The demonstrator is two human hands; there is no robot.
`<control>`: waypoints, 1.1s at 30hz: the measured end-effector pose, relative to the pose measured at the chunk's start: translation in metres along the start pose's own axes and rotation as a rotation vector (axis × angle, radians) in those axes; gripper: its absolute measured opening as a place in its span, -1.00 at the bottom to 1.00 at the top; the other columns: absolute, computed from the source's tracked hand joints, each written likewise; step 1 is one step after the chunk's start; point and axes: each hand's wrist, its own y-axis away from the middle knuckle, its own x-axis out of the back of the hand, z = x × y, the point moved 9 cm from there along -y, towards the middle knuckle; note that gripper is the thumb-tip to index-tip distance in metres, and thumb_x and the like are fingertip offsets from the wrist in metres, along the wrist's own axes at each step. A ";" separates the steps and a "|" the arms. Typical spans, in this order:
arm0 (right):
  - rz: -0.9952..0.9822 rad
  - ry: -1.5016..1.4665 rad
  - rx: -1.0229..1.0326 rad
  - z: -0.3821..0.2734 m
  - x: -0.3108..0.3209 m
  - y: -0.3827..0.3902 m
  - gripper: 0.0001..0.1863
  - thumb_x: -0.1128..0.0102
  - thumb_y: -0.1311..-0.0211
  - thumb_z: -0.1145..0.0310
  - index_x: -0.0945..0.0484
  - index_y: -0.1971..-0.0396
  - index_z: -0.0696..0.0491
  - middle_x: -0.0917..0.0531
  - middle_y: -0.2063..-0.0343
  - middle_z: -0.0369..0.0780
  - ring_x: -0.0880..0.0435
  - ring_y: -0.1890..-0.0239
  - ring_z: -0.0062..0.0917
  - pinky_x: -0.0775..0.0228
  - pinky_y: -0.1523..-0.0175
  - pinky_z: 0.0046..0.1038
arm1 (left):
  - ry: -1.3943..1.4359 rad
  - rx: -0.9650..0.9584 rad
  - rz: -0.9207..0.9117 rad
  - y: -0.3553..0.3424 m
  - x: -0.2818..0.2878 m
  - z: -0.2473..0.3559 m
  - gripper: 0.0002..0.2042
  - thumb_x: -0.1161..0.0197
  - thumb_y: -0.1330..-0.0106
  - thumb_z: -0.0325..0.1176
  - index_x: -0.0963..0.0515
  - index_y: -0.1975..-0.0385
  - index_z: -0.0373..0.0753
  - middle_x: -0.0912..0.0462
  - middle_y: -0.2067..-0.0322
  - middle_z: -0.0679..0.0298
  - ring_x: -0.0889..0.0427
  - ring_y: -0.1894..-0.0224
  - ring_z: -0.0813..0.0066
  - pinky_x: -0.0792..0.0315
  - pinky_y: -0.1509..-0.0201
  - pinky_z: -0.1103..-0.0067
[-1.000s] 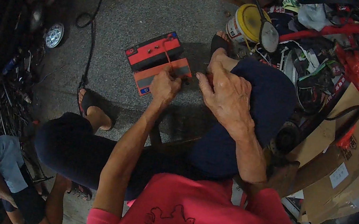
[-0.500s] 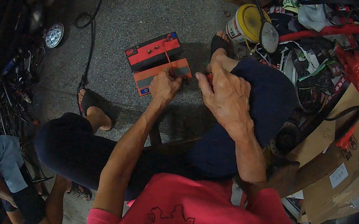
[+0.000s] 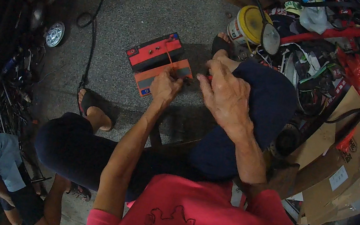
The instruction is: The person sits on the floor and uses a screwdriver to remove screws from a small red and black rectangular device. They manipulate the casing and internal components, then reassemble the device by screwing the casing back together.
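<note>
**Hands at a red battery on the workshop floor**

Little had moved since the earlier frames: both my hands stayed at the same spot over the floor, and only the fingers had shifted slightly. My left hand (image 3: pixel 165 86) was pinched at the near edge of an orange and grey box (image 3: pixel 163 77), its grip closed on what looked like a small part or wire end, too small to tell. My right hand (image 3: pixel 225 94) was curled just beside it, fingertips meeting something red and thin; whether that grip held it or merely touched it I could not tell. The red battery (image 3: pixel 154 51) lay touching the far side of the box, its top facing up, with an orange strap across it.

To do this step well, I judged that both hands should work close together, one steadying the small piece while the other fitted it, with the battery left flat and undisturbed.

The surface was bare grey concrete floor (image 3: pixel 160 3). A yellow-lidded tin (image 3: pixel 246 25), torn cardboard (image 3: pixel 345 161) and tangled cables lay to my right; a round lamp (image 3: pixel 54 34) and tools lay to my left. Another person crouched at lower left.
</note>
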 end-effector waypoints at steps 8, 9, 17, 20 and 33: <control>-0.027 -0.054 0.032 -0.005 0.007 -0.001 -0.73 -0.22 -0.10 0.38 -0.41 0.23 0.11 -0.58 0.30 -0.08 -0.64 0.34 -0.15 -0.48 0.33 -0.22 | -0.009 -0.038 0.011 -0.001 0.000 0.001 -0.67 -0.34 -0.03 -0.19 -0.52 0.25 -0.21 -0.68 0.35 0.14 -0.65 0.22 0.14 -0.47 0.18 0.32; 0.010 -0.102 0.097 -0.010 0.011 -0.001 -0.74 -0.20 -0.10 0.38 -0.38 0.24 0.10 -0.55 0.30 -0.07 -0.62 0.31 -0.14 -0.48 0.33 -0.21 | -0.022 -0.036 0.008 0.000 0.001 0.000 -0.67 -0.34 -0.04 -0.19 -0.52 0.25 -0.21 -0.68 0.35 0.14 -0.65 0.21 0.14 -0.47 0.18 0.32; -0.142 0.042 -0.011 -0.003 -0.011 0.001 -0.73 -0.23 -0.12 0.37 -0.44 0.20 0.11 -0.58 0.30 -0.10 -0.65 0.35 -0.21 -0.47 0.34 -0.27 | -0.030 0.018 0.032 0.001 0.003 0.003 -0.65 -0.37 -0.03 -0.12 -0.55 0.27 -0.18 -0.69 0.36 0.18 -0.66 0.22 0.16 -0.47 0.19 0.32; -0.255 0.067 -0.135 0.004 -0.013 0.000 -0.73 -0.23 -0.12 0.34 -0.45 0.22 0.13 -0.58 0.29 -0.10 -0.65 0.36 -0.20 -0.47 0.34 -0.25 | 0.000 -0.009 0.046 0.001 0.003 0.002 -0.64 -0.37 -0.02 -0.10 -0.55 0.27 -0.19 -0.69 0.36 0.18 -0.66 0.23 0.17 -0.47 0.19 0.32; -0.063 0.015 0.106 -0.015 -0.003 0.002 -0.78 -0.22 -0.11 0.40 -0.43 0.26 0.11 -0.58 0.36 -0.10 -0.64 0.41 -0.21 -0.46 0.39 -0.26 | -0.040 0.008 0.020 0.002 0.004 0.004 -0.67 -0.35 -0.07 -0.10 -0.55 0.29 -0.19 -0.69 0.36 0.17 -0.66 0.23 0.13 -0.47 0.19 0.30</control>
